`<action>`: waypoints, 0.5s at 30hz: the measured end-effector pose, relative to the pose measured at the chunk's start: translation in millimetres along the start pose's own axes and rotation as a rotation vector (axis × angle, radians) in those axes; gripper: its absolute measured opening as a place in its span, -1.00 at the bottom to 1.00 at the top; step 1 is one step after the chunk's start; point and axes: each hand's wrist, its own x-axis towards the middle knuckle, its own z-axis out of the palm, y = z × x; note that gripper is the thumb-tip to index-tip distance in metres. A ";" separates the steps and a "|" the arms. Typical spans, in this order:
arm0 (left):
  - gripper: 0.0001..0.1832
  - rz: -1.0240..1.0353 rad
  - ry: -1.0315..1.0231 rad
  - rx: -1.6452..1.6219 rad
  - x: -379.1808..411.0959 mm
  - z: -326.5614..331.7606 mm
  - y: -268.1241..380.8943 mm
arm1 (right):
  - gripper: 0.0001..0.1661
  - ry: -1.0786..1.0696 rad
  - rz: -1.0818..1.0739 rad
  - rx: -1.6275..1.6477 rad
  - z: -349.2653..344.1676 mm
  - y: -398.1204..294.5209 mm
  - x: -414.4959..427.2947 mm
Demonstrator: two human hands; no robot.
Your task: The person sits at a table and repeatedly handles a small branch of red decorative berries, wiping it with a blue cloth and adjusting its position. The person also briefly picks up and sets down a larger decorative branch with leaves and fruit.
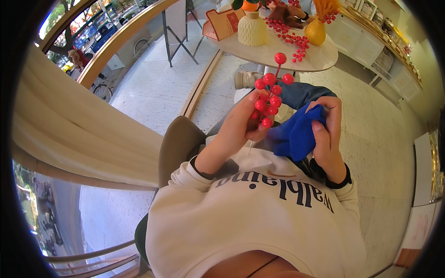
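Note:
My left hand point(240, 121) grips a sprig of artificial red berries point(269, 79) low on its stem, above my lap. The sprig points up and away from me, and a thin end of it shows under the hand. To its right, my right hand point(326, 132) pinches a folded blue cloth point(295, 133) between thumb and fingers. The cloth hangs to the left, close to the berries; its left edge is blurred. Beyond both hands, more red berry sprigs point(295, 40) lie on the round table point(320, 62).
A pale textured vase point(252, 29), a yellow vase point(315, 33) and a red and beige card point(224, 24) stand on the table. Across it, another person's hand point(295, 12) is near a brown cloth point(282, 15). A curtain point(76, 132) hangs at left; cabinets point(365, 45) line the right.

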 end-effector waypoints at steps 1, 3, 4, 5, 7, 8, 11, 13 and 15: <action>-0.60 -0.003 -0.002 0.016 1.2 0.7 -2.3 | -0.78 0.002 0.007 -0.028 -1.0 0.1 -0.3; -0.58 -0.010 -0.007 0.048 4.1 2.4 -6.4 | -0.78 0.007 0.021 -0.083 0.3 -1.6 1.2; -0.56 -0.028 -0.001 0.068 4.7 3.7 -7.1 | -0.80 0.031 0.079 -0.072 3.5 -3.7 2.8; -0.55 -0.047 0.005 0.088 4.3 5.4 -6.4 | -0.81 0.023 0.075 -0.105 3.1 -4.4 4.1; -0.55 -0.061 0.004 0.119 3.3 9.0 -4.2 | -0.83 0.008 0.063 -0.172 1.3 -6.3 6.8; -0.57 -0.060 -0.001 0.130 2.3 11.0 -2.9 | -0.85 0.065 0.035 -0.195 2.2 -10.8 7.9; -0.65 -0.002 0.015 0.322 4.4 10.6 -4.8 | -0.86 0.112 -0.119 -0.328 -2.5 -13.3 10.6; -0.72 0.150 0.039 0.430 9.2 6.2 -12.1 | -0.84 0.137 -0.111 -0.344 -4.6 -12.7 13.5; -0.76 0.352 0.078 0.474 14.4 2.8 -21.7 | -0.83 0.136 -0.110 -0.371 -8.5 -11.8 15.9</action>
